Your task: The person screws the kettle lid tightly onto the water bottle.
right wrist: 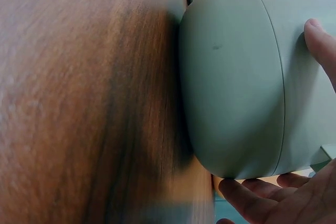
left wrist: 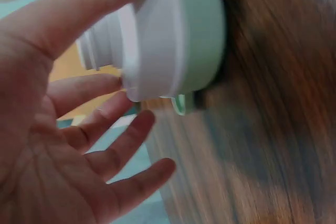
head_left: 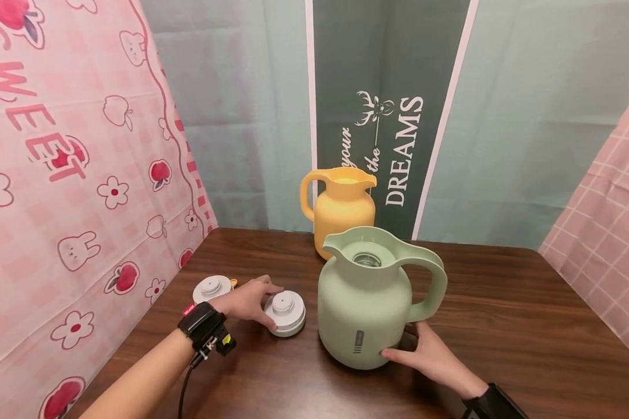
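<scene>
On the table stands a green thermos jug [head_left: 364, 314], upright, its spout pointing left and its mouth uncovered. My right hand [head_left: 430, 352] grips the jug low on its body, thumb in front and fingers round the far side. To the left of it lies a lid [head_left: 285, 317] with a white stepped top and a green rim against the tabletop. My left hand [head_left: 248, 298] holds this lid from the left, between thumb and fingers. In the left wrist view the thumb lies on one side of the lid [left wrist: 163, 35], with the other fingers spread opposite.
A yellow thermos jug [head_left: 343, 218] stands behind the green one, its mouth uncovered, handle to the left. A second white lid [head_left: 212, 288] with a yellow tab lies behind my left wrist. Curtains hang along the back and both sides of the brown wooden table [head_left: 503, 302].
</scene>
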A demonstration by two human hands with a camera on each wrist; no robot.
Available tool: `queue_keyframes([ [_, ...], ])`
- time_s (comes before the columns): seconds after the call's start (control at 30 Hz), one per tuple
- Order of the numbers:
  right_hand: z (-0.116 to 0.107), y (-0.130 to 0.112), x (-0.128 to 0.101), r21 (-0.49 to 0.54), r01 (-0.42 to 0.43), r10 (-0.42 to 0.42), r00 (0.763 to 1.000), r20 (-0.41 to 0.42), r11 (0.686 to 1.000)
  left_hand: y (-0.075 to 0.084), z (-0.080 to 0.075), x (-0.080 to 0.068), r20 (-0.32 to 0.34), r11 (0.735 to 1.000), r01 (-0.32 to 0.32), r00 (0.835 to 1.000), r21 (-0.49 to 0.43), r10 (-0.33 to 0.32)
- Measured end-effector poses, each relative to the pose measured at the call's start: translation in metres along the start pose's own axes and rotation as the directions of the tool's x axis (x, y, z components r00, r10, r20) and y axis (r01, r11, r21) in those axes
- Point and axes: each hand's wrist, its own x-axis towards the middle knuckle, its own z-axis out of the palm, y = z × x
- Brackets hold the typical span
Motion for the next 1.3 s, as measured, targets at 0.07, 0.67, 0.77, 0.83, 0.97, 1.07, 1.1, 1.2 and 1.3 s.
queue_keyframes([
  [0.07, 0.000, 0.000, 0.000, -0.008, 0.006, -0.006, 1.000, -0.006, 1.000, 0.004, 0.000, -0.003, 0.029, 1.000, -0.003, 1.000, -0.002, 0.004],
  [0.67, 0.000, 0.000, -0.001, -0.032, 0.016, -0.017, 0.999, -0.028, 0.999, 0.004, 0.025, -0.030, 0.012, 0.990, -0.108, 0.994, -0.087, 0.109],
  [0.77, 0.000, 0.001, -0.001, -0.033, 0.028, -0.029, 0.999, -0.036, 0.999, 0.003, 0.036, -0.030, -0.055, 0.994, -0.087, 0.995, -0.072, 0.083],
  [0.83, 0.000, 0.001, -0.001, -0.030, 0.027, -0.028, 0.999, -0.036, 0.999, 0.003, 0.043, -0.029, -0.096, 0.997, -0.060, 0.994, -0.043, 0.055],
  [0.97, 0.000, 0.000, -0.001, -0.019, 0.024, -0.025, 0.999, -0.031, 1.000, 0.005, 0.050, -0.028, -0.144, 0.999, -0.029, 0.989, 0.030, 0.033],
  [1.07, 0.000, -0.001, -0.001, -0.010, 0.017, -0.017, 1.000, -0.026, 1.000, 0.006, 0.052, -0.028, -0.168, 0.998, -0.038, 0.985, 0.044, 0.045],
  [1.1, 0.000, -0.001, -0.001, -0.011, 0.016, -0.016, 1.000, -0.025, 1.000, 0.005, 0.053, -0.029, -0.174, 0.998, -0.040, 0.984, 0.044, 0.047],
  [1.2, 0.000, 0.000, -0.001, -0.016, 0.017, -0.017, 1.000, -0.025, 1.000, 0.004, 0.054, -0.032, -0.208, 0.998, -0.052, 0.976, 0.045, 0.060],
  [1.3, 0.000, 0.001, -0.001, -0.021, 0.023, -0.023, 0.999, -0.025, 1.000, 0.003, 0.052, -0.035, -0.256, 0.999, -0.039, 0.966, 0.032, 0.046],
])
